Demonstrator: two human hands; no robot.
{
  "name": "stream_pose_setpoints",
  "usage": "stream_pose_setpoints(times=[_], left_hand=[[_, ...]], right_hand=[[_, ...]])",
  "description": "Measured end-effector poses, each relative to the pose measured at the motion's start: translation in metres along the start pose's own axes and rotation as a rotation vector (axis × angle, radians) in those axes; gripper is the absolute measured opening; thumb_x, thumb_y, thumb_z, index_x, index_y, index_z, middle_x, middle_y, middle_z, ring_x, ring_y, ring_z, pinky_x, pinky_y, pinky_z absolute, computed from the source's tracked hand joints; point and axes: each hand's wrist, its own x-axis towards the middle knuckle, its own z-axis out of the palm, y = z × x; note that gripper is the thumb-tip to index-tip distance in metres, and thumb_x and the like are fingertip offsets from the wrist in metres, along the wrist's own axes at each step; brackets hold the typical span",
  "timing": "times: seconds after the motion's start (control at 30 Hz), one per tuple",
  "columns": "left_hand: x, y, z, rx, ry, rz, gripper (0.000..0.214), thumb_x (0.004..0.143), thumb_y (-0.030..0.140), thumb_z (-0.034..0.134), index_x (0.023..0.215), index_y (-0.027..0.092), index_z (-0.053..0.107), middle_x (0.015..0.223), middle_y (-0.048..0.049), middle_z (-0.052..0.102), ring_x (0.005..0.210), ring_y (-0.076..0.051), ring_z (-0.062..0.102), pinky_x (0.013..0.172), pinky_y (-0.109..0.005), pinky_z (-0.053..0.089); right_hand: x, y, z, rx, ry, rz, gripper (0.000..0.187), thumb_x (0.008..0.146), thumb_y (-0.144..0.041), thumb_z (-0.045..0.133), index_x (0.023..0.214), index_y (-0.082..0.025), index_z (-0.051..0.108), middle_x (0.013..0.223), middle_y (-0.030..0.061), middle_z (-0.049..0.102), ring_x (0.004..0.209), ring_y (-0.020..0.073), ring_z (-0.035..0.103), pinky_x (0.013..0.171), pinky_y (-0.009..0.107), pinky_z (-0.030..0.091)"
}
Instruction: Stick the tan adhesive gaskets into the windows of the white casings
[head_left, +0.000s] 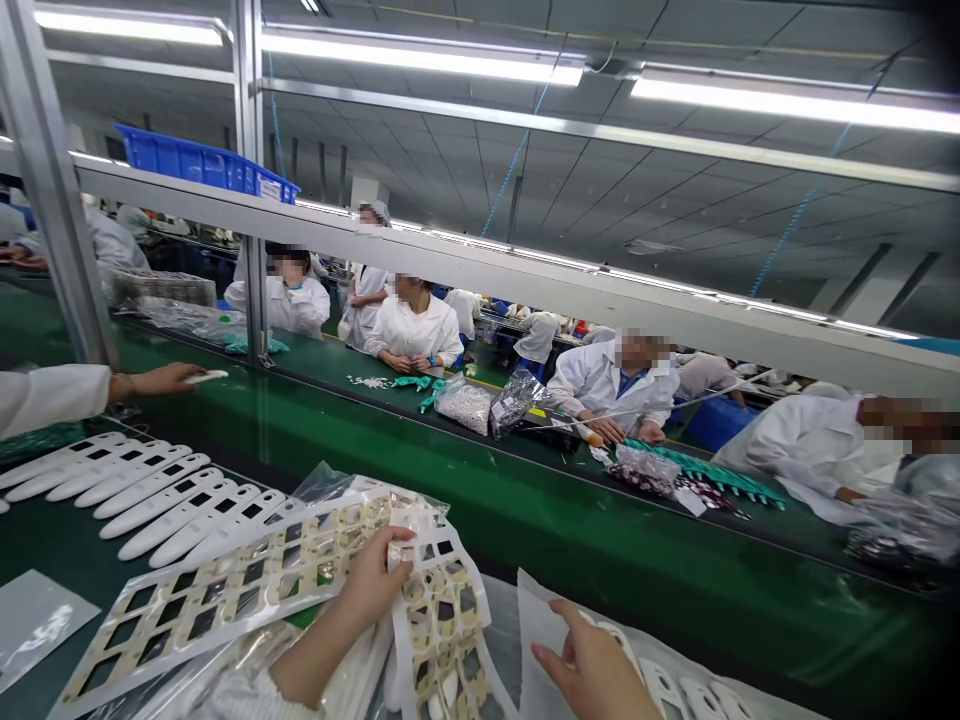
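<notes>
My left hand (375, 580) is closed, pinching the edge of a white die-cut sticker sheet (439, 620) full of small window holes. A longer sheet of the same kind (217, 595) lies to its left, over a clear plastic bag. My right hand (592, 665) rests at the bottom edge with its fingers together on a white backing sheet (536, 620); what they grip is hidden. A row of several white plastic casings (150, 490) with dark window openings lies on the bench to the left.
A green conveyor belt (525, 520) runs across in front of me. A co-worker's sleeved hand (154, 380) at the left holds a white casing. Several people in white coats sit across the belt with bags of small parts (487, 405). A blue crate (199, 162) sits on the overhead rail.
</notes>
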Motion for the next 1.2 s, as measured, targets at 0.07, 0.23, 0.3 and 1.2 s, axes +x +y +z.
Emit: stream_pose_setpoints(times=[0.07, 0.23, 0.3, 1.2], left_hand=[[0.000, -0.001, 0.000, -0.007, -0.001, 0.004, 0.036, 0.068, 0.022, 0.055, 0.103, 0.014, 0.064, 0.104, -0.0105, 0.069, 0.084, -0.026, 0.065, 0.077, -0.036, 0.050], [-0.001, 0.002, -0.001, -0.024, -0.011, 0.005, 0.036, 0.068, 0.022, 0.057, 0.102, 0.015, 0.064, 0.106, -0.0111, 0.069, 0.091, -0.028, 0.065, 0.083, -0.038, 0.049], [-0.002, 0.002, -0.001, -0.028, -0.016, -0.006, 0.036, 0.068, 0.023, 0.057, 0.102, 0.016, 0.064, 0.106, -0.0104, 0.068, 0.092, -0.028, 0.064, 0.083, -0.038, 0.049], [0.005, -0.012, 0.001, -0.074, -0.020, -0.024, 0.038, 0.066, 0.025, 0.059, 0.103, 0.017, 0.062, 0.108, -0.0092, 0.067, 0.091, -0.026, 0.065, 0.080, -0.035, 0.050]], right_hand=[[0.000, 0.000, 0.000, 0.012, -0.017, -0.005, 0.049, 0.091, -0.027, 0.049, 0.138, -0.012, 0.050, 0.102, 0.0147, 0.071, 0.093, 0.0261, 0.067, 0.077, 0.031, 0.048], [-0.001, 0.000, -0.002, 0.018, -0.033, -0.004, 0.052, 0.091, -0.028, 0.048, 0.140, -0.010, 0.047, 0.107, 0.0165, 0.070, 0.098, 0.0284, 0.066, 0.082, 0.034, 0.047], [-0.001, 0.000, -0.004, 0.018, -0.056, 0.005, 0.054, 0.091, -0.029, 0.048, 0.141, -0.009, 0.045, 0.107, 0.0160, 0.070, 0.097, 0.0282, 0.066, 0.081, 0.033, 0.048], [-0.002, 0.000, -0.005, 0.026, -0.037, -0.002, 0.060, 0.085, -0.032, 0.051, 0.140, -0.009, 0.049, 0.105, 0.0155, 0.072, 0.100, 0.0333, 0.066, 0.079, 0.034, 0.050]])
